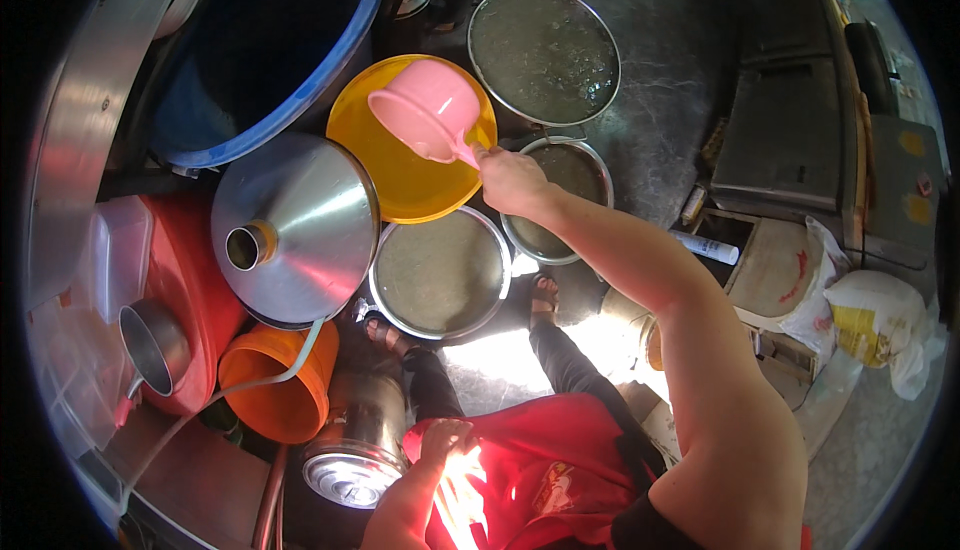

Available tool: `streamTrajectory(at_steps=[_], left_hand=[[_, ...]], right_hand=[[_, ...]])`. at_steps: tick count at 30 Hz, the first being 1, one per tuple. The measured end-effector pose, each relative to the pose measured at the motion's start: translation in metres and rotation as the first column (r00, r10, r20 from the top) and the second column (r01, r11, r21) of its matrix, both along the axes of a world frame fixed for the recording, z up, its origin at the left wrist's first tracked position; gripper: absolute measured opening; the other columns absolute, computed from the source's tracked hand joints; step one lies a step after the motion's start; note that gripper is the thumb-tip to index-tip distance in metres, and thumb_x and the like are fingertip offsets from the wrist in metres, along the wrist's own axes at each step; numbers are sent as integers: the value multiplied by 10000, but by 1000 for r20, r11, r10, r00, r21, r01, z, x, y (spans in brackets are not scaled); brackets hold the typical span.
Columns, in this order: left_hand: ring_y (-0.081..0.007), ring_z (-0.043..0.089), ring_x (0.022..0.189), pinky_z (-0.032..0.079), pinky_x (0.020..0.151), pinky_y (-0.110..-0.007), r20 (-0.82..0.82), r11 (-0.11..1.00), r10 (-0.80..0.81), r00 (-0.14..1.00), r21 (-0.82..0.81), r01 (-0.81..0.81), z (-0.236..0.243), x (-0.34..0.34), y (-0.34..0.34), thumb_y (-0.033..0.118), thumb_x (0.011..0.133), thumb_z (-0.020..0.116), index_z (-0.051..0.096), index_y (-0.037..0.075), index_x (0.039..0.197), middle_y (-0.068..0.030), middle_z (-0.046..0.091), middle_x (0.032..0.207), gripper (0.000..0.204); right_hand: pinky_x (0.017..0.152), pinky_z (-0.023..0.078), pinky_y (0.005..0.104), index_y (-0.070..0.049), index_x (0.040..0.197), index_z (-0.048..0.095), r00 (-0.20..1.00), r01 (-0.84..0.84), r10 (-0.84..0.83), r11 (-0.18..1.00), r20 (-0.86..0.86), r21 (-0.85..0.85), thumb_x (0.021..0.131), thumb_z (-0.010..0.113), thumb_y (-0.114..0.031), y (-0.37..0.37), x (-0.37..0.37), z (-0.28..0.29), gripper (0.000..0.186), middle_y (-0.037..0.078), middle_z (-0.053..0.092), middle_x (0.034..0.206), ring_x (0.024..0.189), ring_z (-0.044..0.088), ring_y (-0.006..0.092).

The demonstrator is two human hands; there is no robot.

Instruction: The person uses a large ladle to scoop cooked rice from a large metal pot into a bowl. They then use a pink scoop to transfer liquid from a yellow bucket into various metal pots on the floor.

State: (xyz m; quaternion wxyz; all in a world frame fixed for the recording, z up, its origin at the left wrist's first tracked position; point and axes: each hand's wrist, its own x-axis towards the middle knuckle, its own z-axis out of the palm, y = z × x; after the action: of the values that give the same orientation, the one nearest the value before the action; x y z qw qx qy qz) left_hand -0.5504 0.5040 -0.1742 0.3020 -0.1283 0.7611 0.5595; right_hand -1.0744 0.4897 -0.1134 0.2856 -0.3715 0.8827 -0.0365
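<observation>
My right hand [508, 180] is closed around the handle of a pink plastic dipper [425, 100], arm stretched forward. The dipper is tilted over a yellow round basin [405, 195]; whether it touches the basin I cannot tell. Right beside that hand is a metal pot of murky liquid [555, 185], with a larger two-handled pot of liquid [545, 50] beyond it. Another wide pot of greyish liquid [440, 275] sits just before my feet, partly covered by the yellow basin. My left hand [446, 438] rests low against my red apron [550, 460], its fingers mostly hidden.
To the left stand a large metal cone with a spout [300, 220], a blue-rimmed tub [330, 80], an orange bucket [265, 390] with a hose [260, 382], a red tub [185, 270] and a metal saucepan [155, 345]. At right are a dark cabinet [780, 130] and white sacks [870, 310].
</observation>
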Motion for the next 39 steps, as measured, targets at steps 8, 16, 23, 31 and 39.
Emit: streamTrajectory(at_steps=[8,16,23,31,39], left_hand=[[-213,637,897,468,827,-378,-206,958,-197,958,-250,143,-13,11,6,412,725,645,641,152,934,-16,677,889,333],[-226,630,922,460,845,-391,-145,966,-181,973,-213,148,20,-17,-14,377,731,633,644,132,966,-48,672,922,340],[-234,622,942,457,853,-392,-99,982,-148,984,-133,134,9,-1,-16,344,724,634,628,106,995,-65,662,953,361],[-258,611,968,435,900,-408,-184,973,-155,971,-197,118,28,-16,-24,335,733,628,617,97,1026,-84,656,974,378],[-250,586,1040,408,950,-398,-28,948,-266,963,-185,257,49,-39,-32,328,774,595,615,80,1058,-89,649,1033,377]], right_hand=[[764,547,388,-13,1006,662,981,-144,162,975,-103,171,845,494,-55,-43,0,-54,238,141,675,995,927,660,281],[844,515,362,-42,1063,645,999,-27,15,970,50,241,850,477,-93,-92,14,-126,276,158,647,1099,1041,626,265],[519,491,369,5,872,611,751,559,-516,829,413,18,796,543,-59,-109,14,-155,121,176,636,768,629,635,263],[341,319,280,-31,740,535,101,945,-575,311,812,103,820,606,-56,-98,37,-131,110,40,498,578,403,431,130],[340,291,260,-30,793,529,281,937,-442,320,852,-143,843,582,-68,-55,57,-105,82,14,471,560,386,410,91]])
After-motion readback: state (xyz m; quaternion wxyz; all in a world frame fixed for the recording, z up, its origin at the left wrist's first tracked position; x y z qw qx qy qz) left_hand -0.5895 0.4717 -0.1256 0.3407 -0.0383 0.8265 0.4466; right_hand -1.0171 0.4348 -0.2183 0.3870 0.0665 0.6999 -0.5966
